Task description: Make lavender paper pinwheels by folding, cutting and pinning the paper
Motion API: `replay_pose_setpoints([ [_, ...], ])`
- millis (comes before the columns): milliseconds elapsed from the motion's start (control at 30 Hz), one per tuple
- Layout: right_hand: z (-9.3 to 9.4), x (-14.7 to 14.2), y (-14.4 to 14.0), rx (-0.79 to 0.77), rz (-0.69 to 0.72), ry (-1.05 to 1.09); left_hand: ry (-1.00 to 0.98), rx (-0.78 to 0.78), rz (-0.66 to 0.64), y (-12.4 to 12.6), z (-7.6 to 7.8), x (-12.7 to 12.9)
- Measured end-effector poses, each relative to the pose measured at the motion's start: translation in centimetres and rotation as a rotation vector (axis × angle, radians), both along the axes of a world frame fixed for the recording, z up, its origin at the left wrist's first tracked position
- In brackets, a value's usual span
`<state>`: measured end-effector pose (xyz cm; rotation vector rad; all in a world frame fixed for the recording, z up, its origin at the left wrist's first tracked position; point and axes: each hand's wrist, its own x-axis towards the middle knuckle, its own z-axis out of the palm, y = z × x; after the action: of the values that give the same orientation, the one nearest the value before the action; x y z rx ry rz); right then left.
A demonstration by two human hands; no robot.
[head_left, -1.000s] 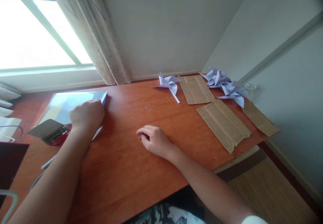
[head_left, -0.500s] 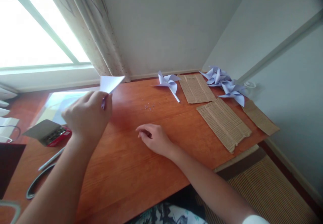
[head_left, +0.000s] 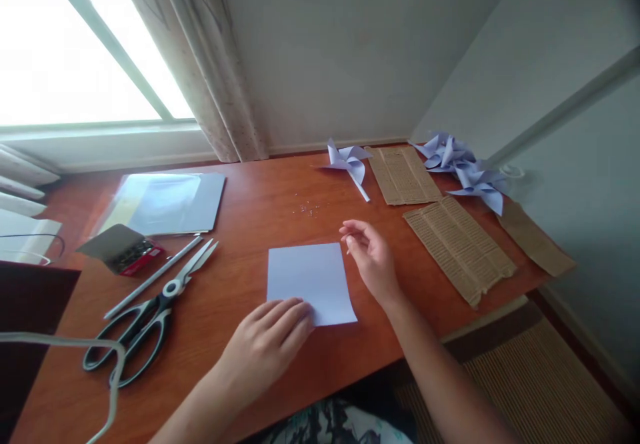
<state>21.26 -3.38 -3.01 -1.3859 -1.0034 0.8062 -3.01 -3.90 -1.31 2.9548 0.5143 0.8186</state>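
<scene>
Head view: half a second ago the left hand [head_left: 267, 345] held a small sheet of paper [head_left: 310, 282] up in the air near the window. Now the sheet lies flat on the table [head_left: 260, 211], right in front of the person. The left hand has come down with it. Its fingers are laid flat and open on the near left corner of the sheet, pressing, not pinching.

The right hand [head_left: 373, 257] was resting on the table before. Now it is lifted a bit, just beside the right edge of the sheet. Its fingers are loosely curled and hold nothing.

The scissors [head_left: 147, 314] and a long thin stick [head_left: 155, 276] lie to the left, now in full view. Past them is a small open box [head_left: 120, 251] and a stack of shiny sheets [head_left: 167, 203].

Far back lie one paper pinwheel [head_left: 347, 161], some cardboard pieces [head_left: 457, 247] and a bunch of pinwheels [head_left: 465, 169] in the corner.

Tiny bits [head_left: 310, 209] lie on the table; they are too small to make out. A pale looped thing at the bottom left is cut off by the edge.
</scene>
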Motion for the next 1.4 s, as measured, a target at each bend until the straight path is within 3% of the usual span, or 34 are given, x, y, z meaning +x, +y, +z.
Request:
replay_pose_setpoints([
  [167, 1.3, -0.6, -4.2, 0.016, 0.24, -0.324, 0.005, -0.219, 0.052, -0.4, -0.7, -0.1],
  [333, 2.1, -0.7, -7.0, -0.015, 0.409, -0.325, -0.026, -0.44, 0.111, -0.7, -0.2, -0.2],
  [467, 1.6, -1.4, -7.9, -0.042, 0.319, -0.309, -0.104, -0.67, 0.157, -0.8, 0.3, -0.2],
  [567, 1.0, -2.1, -8.1, -0.083, 0.197, -0.354, -0.166, -0.74, 0.21, -0.7, 0.5, -0.1],
  [667, 0.4, -2.5, -7.9, -0.165, 0.118, -0.329, -0.171, -0.67, 0.306, -0.5, 0.8, 0.0],
  [767, 0.1, -2.7, -7.5, -0.246, 0.062, -0.3, -0.125, -0.406, 0.408, -1.0, 1.3, 0.1],
  [900, 0.2, -2.6, -6.8, -0.259, 0.061, -0.339, -0.017, -0.113, 0.35, -3.2, 2.0, 0.6],
  [1100, 0.4, -2.6, -5.7, -0.209, 0.021, -0.506, 0.082, -0.153, 0.325, -6.2, 1.2, 1.9],
  [1400, 0.2, -2.5, -4.4, -0.152, 0.095, -0.776, 0.179, -0.236, 0.403, -6.3, -0.9, 2.8],
])
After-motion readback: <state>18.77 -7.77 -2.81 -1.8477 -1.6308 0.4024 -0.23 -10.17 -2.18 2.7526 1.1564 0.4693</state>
